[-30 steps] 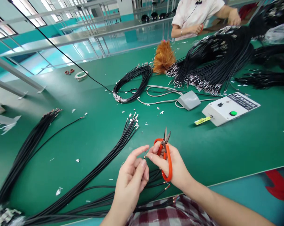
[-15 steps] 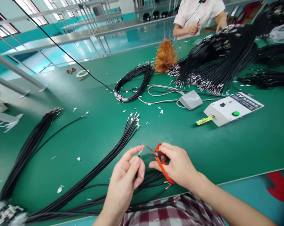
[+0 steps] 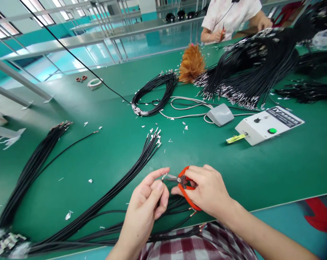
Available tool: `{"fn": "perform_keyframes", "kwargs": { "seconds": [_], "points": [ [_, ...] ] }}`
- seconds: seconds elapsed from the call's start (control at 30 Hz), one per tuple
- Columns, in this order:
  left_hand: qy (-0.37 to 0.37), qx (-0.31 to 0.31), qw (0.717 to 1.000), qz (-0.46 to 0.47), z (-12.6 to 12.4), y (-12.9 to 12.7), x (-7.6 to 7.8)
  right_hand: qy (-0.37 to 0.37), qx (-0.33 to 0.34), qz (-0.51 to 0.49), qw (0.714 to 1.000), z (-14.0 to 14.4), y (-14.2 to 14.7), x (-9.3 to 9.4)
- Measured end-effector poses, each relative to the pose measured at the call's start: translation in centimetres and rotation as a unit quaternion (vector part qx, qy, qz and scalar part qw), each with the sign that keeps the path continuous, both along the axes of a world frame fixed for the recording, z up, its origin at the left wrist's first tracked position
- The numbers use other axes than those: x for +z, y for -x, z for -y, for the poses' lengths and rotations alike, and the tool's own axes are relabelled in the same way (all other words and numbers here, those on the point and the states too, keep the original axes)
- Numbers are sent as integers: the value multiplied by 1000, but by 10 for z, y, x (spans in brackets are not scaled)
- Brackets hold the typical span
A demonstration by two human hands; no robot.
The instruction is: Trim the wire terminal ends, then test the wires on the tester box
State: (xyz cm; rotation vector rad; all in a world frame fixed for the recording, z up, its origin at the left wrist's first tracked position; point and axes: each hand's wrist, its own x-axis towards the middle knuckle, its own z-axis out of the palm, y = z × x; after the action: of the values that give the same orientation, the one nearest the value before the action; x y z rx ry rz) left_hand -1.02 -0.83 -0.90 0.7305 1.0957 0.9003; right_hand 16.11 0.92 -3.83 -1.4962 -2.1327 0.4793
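The left hand (image 3: 148,204) pinches a thin black wire (image 3: 160,191) upright between thumb and forefinger, its small metal tip just above the fingertips; the right hand (image 3: 208,189) grips orange snips (image 3: 185,186), blades pointing left and meeting that tip; both hover low over the green counter (image 3: 261,169), with a fan of black wires (image 3: 120,184) lying just beside them.

Factory assembly floor, cable-harness work: long green bench (image 3: 261,173) is covered w/ bundles of black cables (image 3: 250,72), metal offcuts are scattered about, a test box (image 3: 269,124) w/ foot pedal (image 3: 219,115) is set out, and another worker (image 3: 231,18) is seated opposite.
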Motion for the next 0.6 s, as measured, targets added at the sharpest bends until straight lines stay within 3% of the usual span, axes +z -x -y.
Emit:
{"fn": "perform_keyframes", "kwargs": {
  "seconds": [0.5, 0.6],
  "points": [
    [4, -15, 1000, -8, 1, 0, -2, -38, 12, 45, 998, 3, -2, 1],
    [11, -11, 1000, -5, 0, 1, -3, 7, -4, -12, 1000, 1, -2, -2]
  ]
}}
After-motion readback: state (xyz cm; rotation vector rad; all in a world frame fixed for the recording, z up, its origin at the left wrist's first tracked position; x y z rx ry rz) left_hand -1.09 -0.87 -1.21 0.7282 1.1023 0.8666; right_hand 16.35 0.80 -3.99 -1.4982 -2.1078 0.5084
